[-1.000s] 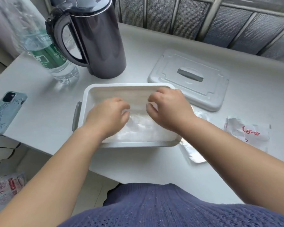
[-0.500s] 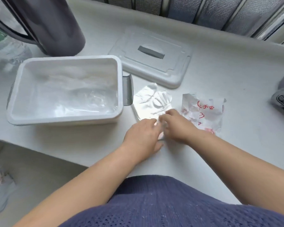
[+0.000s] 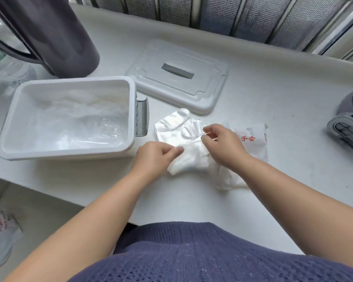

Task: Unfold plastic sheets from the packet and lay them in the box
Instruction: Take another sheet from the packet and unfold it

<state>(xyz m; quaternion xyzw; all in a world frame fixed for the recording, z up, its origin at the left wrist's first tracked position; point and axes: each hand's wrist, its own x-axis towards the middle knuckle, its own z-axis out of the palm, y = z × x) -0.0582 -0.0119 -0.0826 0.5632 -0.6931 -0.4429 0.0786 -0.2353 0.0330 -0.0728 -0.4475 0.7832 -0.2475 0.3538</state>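
The unfolding step is in hand. Just right of the box (image 3: 69, 154), a folded plastic sheet (image 3: 174, 132) lies on the table (image 3: 283, 94) with both hands working at it. The left hand (image 3: 153, 157) pinches the sheet's nearer edge with curled fingers (image 3: 171, 152); the right hand (image 3: 222, 147) pinches a fold on the side away from the box. The sheet looks thin, milky-white and creased (probably clingy and slippery). Next, I judge, the hands must draw apart to open it, then carry it left into the box, where clear sheets (image 3: 73, 123) already lie. The red-printed packet (image 3: 253, 139) lies farther right of the box.
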